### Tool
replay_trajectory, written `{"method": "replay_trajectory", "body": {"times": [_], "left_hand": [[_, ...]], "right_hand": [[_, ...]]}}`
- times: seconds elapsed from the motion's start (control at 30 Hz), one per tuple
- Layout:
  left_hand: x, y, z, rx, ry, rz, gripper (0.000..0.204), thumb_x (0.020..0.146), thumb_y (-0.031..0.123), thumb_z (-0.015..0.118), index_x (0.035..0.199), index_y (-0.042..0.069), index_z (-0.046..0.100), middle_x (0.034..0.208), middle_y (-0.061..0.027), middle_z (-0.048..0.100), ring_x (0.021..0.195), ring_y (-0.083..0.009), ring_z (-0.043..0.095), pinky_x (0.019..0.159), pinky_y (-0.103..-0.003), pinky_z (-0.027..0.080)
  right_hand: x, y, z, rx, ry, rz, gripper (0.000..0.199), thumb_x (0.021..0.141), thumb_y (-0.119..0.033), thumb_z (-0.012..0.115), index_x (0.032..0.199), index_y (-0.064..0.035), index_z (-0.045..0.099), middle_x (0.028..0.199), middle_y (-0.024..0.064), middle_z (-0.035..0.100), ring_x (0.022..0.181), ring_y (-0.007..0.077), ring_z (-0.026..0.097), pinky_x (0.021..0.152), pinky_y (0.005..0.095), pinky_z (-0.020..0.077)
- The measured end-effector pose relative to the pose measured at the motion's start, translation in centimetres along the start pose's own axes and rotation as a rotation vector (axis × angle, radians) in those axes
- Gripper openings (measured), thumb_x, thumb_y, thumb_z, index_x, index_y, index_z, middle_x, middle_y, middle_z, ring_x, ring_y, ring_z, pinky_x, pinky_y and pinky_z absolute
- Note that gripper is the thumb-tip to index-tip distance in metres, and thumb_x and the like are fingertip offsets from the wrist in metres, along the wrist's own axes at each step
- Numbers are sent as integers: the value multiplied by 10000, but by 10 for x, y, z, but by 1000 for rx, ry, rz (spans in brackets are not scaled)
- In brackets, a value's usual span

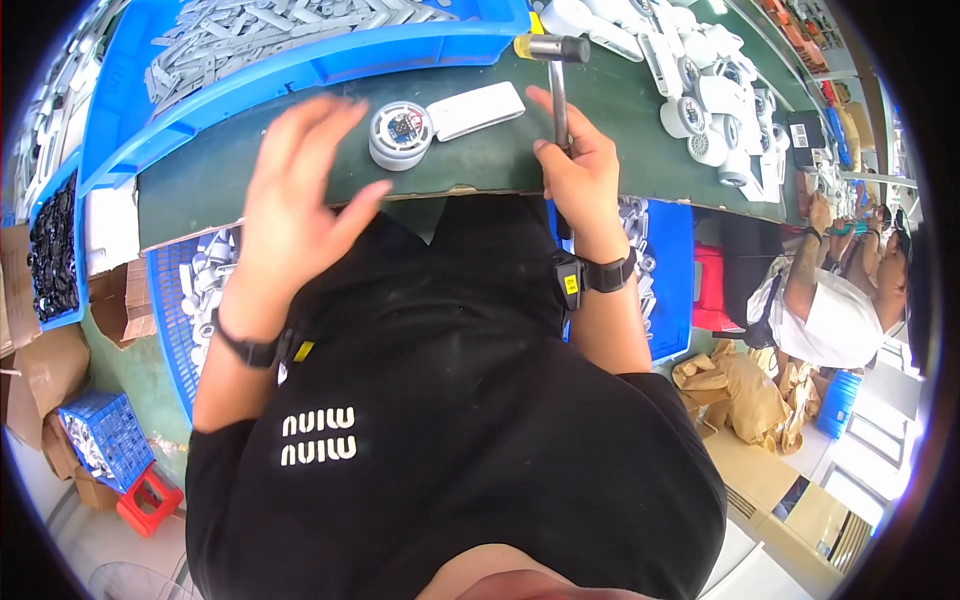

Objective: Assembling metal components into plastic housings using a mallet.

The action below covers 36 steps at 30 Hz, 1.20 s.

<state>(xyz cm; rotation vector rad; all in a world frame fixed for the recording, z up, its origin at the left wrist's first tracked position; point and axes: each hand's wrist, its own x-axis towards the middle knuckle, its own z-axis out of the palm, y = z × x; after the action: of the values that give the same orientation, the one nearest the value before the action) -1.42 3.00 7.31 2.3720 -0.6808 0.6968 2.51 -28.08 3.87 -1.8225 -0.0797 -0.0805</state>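
Note:
A white round housing with a small circuit board and red wire showing in its open top sits on the green tabletop, a flat white handle extending from it to the right. To the left of the housing hovers my left hand, slightly blurred, fingers spread and holding nothing. On the other side, my right hand grips a mallet by its metal shaft. The mallet's head, yellow at one end and black at the other, points up away from me, beyond the white handle.
A blue bin full of grey strips stands at the far left of the table. White round-headed parts are piled at right. Blue crates of white parts flank my lap. Other people work at far right.

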Motion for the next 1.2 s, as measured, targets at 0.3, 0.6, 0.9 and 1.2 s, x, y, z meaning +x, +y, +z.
{"method": "replay_trajectory", "body": {"times": [0.3,0.6,0.9,1.2], "left_hand": [[27,-26,38,-688,-268,-479,337,1065,152,690,1351,-16,626,975,-133,749,822,-215,658,795,-355,537],[49,1,44,12,-26,-32,171,886,103,731,1037,24,749,1089,-154,767,1066,-382,711,948,-492,548],[57,59,102,14,-270,41,357,845,192,864,1128,15,738,1088,-129,729,1061,-357,693,913,-454,572],[53,44,118,-23,-273,47,250,848,193,855,1007,50,727,931,-119,680,954,-359,680,818,-471,556]], "right_hand": [[-6,15,-1,-13,-52,-86,543,943,30,692,1469,-105,713,1122,-28,778,630,14,485,569,210,415],[-5,4,-4,-40,-169,-27,449,924,-45,783,1372,-77,759,1018,-39,795,695,31,483,638,231,439],[-10,12,-5,139,34,62,418,930,31,628,1302,-76,785,817,-42,664,575,50,534,540,265,454],[-8,16,-5,108,53,-17,409,902,53,619,1257,-55,791,1002,-7,729,596,47,571,539,257,469]]}}
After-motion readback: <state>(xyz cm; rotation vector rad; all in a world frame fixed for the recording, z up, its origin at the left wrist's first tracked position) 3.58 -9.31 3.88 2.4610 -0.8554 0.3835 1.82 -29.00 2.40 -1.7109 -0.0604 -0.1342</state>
